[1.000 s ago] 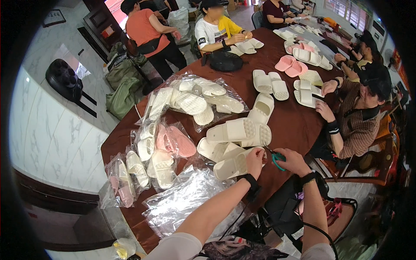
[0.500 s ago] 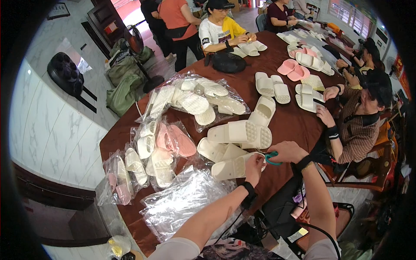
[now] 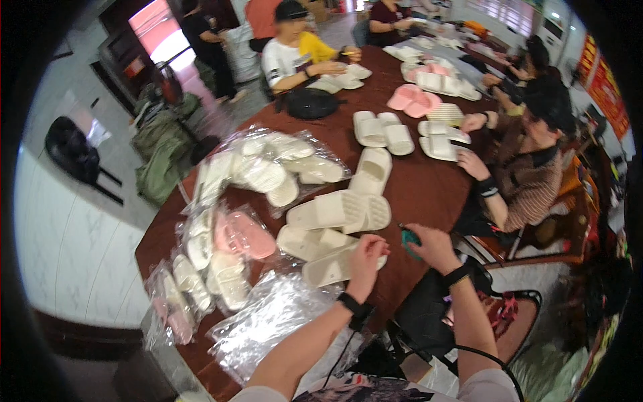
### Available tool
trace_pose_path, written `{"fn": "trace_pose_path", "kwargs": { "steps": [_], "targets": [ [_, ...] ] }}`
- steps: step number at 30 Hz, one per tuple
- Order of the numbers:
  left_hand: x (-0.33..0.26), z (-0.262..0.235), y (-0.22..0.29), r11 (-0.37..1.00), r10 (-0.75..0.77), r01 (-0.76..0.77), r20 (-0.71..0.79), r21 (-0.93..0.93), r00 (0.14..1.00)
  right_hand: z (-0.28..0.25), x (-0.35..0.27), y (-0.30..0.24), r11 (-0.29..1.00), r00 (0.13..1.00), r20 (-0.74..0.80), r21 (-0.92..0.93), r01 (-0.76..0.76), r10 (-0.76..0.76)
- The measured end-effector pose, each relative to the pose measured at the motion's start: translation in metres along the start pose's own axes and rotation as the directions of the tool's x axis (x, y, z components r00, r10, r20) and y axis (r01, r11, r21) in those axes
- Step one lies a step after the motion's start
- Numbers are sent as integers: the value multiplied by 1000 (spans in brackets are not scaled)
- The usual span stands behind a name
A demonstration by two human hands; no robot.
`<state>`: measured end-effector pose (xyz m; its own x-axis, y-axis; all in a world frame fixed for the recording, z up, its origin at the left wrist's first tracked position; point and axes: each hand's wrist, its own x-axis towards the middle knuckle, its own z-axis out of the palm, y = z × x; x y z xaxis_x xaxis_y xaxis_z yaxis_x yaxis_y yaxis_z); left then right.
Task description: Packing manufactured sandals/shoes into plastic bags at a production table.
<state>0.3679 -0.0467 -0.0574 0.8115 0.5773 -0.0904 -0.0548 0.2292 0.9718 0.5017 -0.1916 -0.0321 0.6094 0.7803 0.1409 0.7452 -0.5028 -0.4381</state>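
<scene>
Since half a second ago the view has swung a little, so the whole table sits lower and the people at its far end show more fully; both hands have kept their places at the near edge.

At that edge, the left hand (image 3: 367, 254) rests its curled fingers on the heel end of a cream slipper (image 3: 335, 265), pressing it down rather than lifting it. Just beside it, the right hand (image 3: 432, 244) is closed around a small green tool (image 3: 408, 236), whose tip pokes out toward the slipper; what kind of tool it is I cannot tell. The slipper lies flat on the brown table (image 3: 429, 187), nearest the person, touching a second cream slipper behind it.

By my reading, the step in hand is working on this one slipper with the tool, perhaps trimming or tagging it. The next move would call for the left hand to hold the slipper steady while the tool's tip meets it.

Beyond the slipper stands a loose heap of more cream slippers (image 3: 341, 211). To its left lie bagged slippers (image 3: 268, 171), one bag holding a pink pair (image 3: 242, 234), and nearer still a pile of empty clear bags (image 3: 268, 321). To the slipper's right, a seated co-worker's hand (image 3: 472, 164) rests by other pairs.
</scene>
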Motion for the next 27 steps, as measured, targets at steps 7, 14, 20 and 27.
{"fn": "trace_pose_path", "kwargs": {
  "steps": [7, 14, 20, 27],
  "targets": [
    [-54, -30, 138, 962, 224, -230, -54, -149, 973, 78, -84, -8, 979, 978, -42, 39, -200, 202],
    [-126, -177, 194, 891, 451, -400, -520, 214, 725, 100, -65, -38, 959, 947, 210, -195, -204, 245],
    [-261, -313, 195, 883, 465, -134, -795, 451, 390, 95, -25, -75, 977, 977, -39, 7, 211, -211],
    [-361, -293, 176, 851, 506, -4, -818, 526, 274, 103, 20, -90, 912, 915, 55, -82, 402, -399]
  ]
}}
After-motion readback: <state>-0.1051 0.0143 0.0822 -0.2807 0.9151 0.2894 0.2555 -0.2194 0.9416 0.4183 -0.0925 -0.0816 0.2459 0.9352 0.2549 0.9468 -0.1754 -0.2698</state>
